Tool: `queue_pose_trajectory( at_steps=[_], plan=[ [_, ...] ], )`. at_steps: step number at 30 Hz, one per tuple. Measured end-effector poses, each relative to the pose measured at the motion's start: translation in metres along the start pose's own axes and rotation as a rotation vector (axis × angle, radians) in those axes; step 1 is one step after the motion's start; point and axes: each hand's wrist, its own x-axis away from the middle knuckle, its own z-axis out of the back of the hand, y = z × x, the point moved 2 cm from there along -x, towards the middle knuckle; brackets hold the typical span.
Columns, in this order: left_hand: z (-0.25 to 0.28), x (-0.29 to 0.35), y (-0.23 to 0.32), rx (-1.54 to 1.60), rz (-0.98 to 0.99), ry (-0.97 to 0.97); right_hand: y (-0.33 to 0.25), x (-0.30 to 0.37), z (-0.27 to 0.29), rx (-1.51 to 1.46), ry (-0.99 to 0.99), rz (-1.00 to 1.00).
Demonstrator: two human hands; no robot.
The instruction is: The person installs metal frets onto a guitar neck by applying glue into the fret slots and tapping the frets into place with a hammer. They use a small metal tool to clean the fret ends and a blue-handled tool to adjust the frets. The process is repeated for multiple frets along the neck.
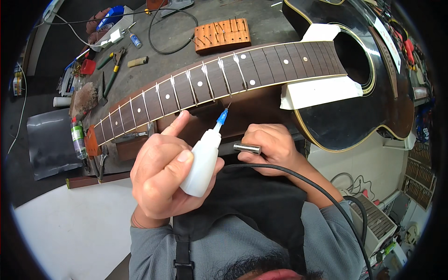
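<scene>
My left hand (pixel 161 175) is wrapped round a white squeeze bottle (pixel 201 165) with a blue needle tip, its index finger stretched toward the fretboard edge. The thin needle reaches the near edge of the guitar fretboard (pixel 186 88), by the end of a fret; contact is hard to tell. Bright fret wires cross the fretboard from the headstock end to past its middle; only thin dark lines show nearer the body. Closed just below the neck, my right hand (pixel 270 142) grips a shiny metal cylinder (pixel 247 148), its rear end hidden by the fingers.
The black guitar body (pixel 326 123) lies at right, with white covering (pixel 322 92) beside the fretboard. Behind the neck stands a wooden block (pixel 222 35) holding metal pins. Pliers (pixel 113 70) and other tools lie at left. A black cable (pixel 298 175) arcs across my right forearm.
</scene>
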Motion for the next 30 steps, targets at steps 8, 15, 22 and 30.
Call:
queue_pose_trajectory(
  at_steps=[8,15,22,30],
  plan=[
    [-0.0048,0.0006,-0.0092,-0.003,0.003,0.032,0.0007,0.0007,-0.0007,0.008,0.001,-0.002],
    [-0.0053,-0.0003,-0.0099,-0.014,-0.01,0.037,0.0001,0.0001,-0.0002,-0.001,-0.003,-0.01],
    [-0.0044,0.0002,-0.0079,-0.045,-0.017,0.019,0.0016,0.0021,0.0003,-0.004,-0.01,-0.015],
    [-0.0001,0.0045,-0.0028,-0.02,-0.021,0.017,0.0027,0.0033,-0.0034,-0.011,-0.005,-0.016]
  ],
)
